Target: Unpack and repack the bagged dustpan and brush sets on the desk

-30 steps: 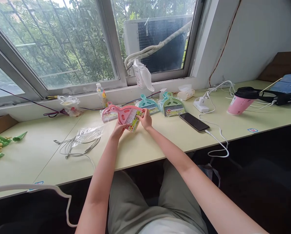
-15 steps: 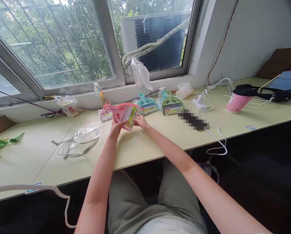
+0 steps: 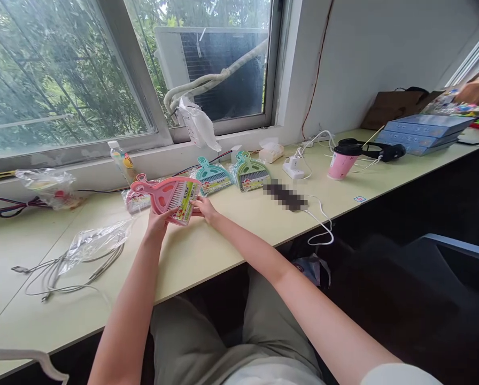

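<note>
My left hand (image 3: 157, 220) pinched the pink dustpan set (image 3: 166, 195) low at its near edge; my right hand (image 3: 206, 208) pinched its right side, seemingly best for steadiness.

We have open room at the front and clutter along the back.
Bare surface (image 3: 199, 251) lies between our left forearm (image 3: 129, 289) and right forearm (image 3: 255, 243), and more runs from the right one toward the pixelated item (image 3: 285, 197), so a hand could pass there. The teal dustpan sets (image 3: 212, 177), green dustpan set (image 3: 253, 174) and bottle (image 3: 122, 162) block our way to the sill. On our left, grey cables (image 3: 57, 272) and a clear plastic bag (image 3: 95, 243) obstruct; on our right, the white cable (image 3: 319, 222) loops over the front edge, short of the pink cup (image 3: 341, 164).
</note>
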`<state>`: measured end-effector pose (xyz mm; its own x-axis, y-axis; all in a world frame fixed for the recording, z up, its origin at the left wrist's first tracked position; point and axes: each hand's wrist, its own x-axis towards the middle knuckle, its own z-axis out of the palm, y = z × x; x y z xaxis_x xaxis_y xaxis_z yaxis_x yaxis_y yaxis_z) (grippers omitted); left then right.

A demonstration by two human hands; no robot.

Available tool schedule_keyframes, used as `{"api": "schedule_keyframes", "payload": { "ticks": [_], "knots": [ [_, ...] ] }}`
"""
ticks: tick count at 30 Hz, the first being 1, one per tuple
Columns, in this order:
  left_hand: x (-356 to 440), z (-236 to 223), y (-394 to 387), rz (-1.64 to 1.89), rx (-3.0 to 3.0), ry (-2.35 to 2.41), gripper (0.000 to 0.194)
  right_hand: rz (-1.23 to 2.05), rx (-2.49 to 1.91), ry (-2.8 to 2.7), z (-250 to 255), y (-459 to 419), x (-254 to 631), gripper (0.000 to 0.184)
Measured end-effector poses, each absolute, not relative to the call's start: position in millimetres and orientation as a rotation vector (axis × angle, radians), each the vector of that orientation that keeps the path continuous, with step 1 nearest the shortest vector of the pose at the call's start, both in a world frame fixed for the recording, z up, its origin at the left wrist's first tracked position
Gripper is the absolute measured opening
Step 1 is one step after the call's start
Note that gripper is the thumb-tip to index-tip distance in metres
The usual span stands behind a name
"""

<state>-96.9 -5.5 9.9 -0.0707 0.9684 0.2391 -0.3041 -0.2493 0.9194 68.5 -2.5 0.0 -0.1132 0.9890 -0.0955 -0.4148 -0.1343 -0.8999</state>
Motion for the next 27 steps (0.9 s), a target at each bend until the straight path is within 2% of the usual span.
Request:
{"api": "schedule_keyframes", "payload": {
  "ticks": [4, 13, 21, 27],
  "knots": [
    [-96.1, 10.5, -6.9, 1.529, 1.099, 0.919, 0.076, 1.530, -0.913, -0.880, 1.2, -5.7, 68.9, 0.010],
    [-96.6, 11.6, -9.6, 1.525, 1.086, 0.930, 0.075, 1.511, -0.881, -0.890, 3.3, -10.0, 68.2, 0.012],
    [-99.1, 4.5, -3.3, 1.544, 1.072, 0.955, 0.065, 1.510, -0.867, -0.905, -4.9, -3.4, 67.4, 0.014],
    [-100.2, 6.3, -5.1, 1.443, 1.124, 0.920, 0.067, 1.478, -0.879, -0.877, -5.1, -4.2, 68.3, 0.013]
  ]
}}
